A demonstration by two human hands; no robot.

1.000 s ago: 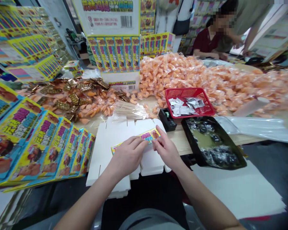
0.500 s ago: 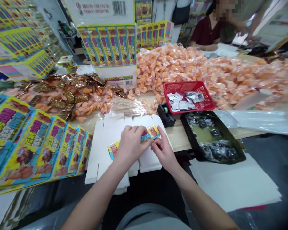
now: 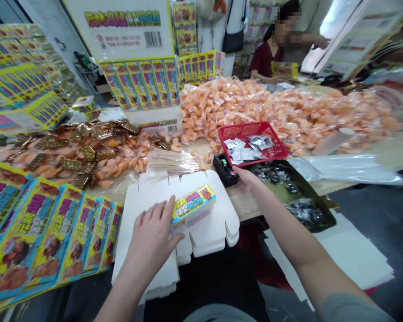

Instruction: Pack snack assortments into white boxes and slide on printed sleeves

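A small printed box [image 3: 196, 203] in yellow, blue and pink lies on a stack of flat white cardboard [image 3: 218, 223]. My left hand [image 3: 156, 226] is at the box's left end, palm down, with fingers spread and the thumb apart from the index finger. Over at the black tape dispenser [image 3: 225, 175], my right hand [image 3: 247, 178] has its fingertips together at the dispenser's right edge. Whatever those fingertips pinch is too small to make out.
Beside the dispenser are a red basket [image 3: 278, 145] of silver sachets and a dark tray [image 3: 302, 197] of black packets. Wooden sticks [image 3: 174, 161] lie behind the cardboard. Printed boxes [image 3: 47, 237] stand left. Bagged orange pieces [image 3: 235, 100] fill the back, near another person [image 3: 267, 60].
My right hand has left the printed box and moved right to the tape dispenser. My left hand has slid back to the box's left end and spread its fingers. The view has shifted.
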